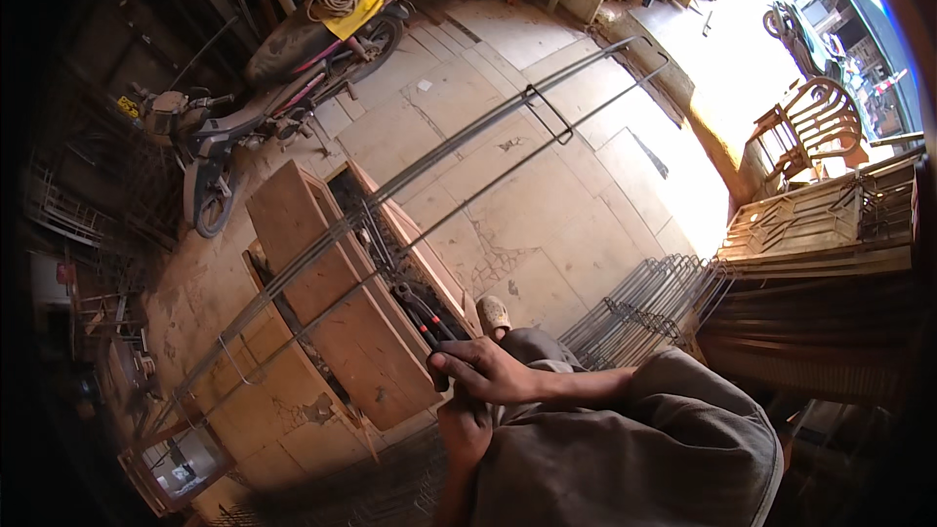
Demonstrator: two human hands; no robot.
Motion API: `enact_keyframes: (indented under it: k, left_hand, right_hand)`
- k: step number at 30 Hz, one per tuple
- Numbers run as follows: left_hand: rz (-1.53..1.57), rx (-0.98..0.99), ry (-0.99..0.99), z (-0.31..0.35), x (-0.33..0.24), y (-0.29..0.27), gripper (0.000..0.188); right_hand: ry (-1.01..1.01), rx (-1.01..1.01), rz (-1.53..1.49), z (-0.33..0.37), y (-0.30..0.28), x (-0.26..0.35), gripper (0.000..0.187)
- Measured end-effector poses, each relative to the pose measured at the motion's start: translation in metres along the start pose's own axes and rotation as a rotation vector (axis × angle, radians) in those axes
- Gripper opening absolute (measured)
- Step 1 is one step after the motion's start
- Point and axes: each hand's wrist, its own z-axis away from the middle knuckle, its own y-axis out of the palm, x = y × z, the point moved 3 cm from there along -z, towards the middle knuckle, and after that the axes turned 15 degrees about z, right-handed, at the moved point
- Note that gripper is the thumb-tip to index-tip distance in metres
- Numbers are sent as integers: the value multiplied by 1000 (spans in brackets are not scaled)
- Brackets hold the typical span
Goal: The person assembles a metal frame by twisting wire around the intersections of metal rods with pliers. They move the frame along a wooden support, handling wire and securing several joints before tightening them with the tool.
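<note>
A pair of long-handled cutters or pincers, with black handles and red bands, points away from me over a wooden workbench. My right hand is closed around its handle ends. Just below, my left hand is curled against the right one; its fingers are mostly hidden, and what they hold does not show clearly. Long thin steel rods lie slantwise across the bench, reaching far past it on both sides. A rectangular wire stirrup hangs around them toward the far end.
Loose tools lie in the bench's trough. A stack of bent wire stirrups stands right of my legs. A motorbike with coiled rope on its seat is at far left. A wooden chair stands by the bright opening. A framed pane lies lower left.
</note>
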Motion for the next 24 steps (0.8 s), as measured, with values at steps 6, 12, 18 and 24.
enact_keyframes:
  k: [6,12,18,24]
  left_hand:
    - [46,191,-60,-21,-17,8,26]
    - [-10,-105,6,-11,0,-65,44]
    - [-321,-556,169,20,31,-235,38]
    - [-633,-530,77,29,115,-404,46]
  right_hand:
    - [246,-229,-303,23,-26,-1,35]
    - [251,-634,-406,26,-71,-27,34]
    - [147,-805,-404,41,-39,-26,25]
    - [244,-687,231,33,75,8,27]
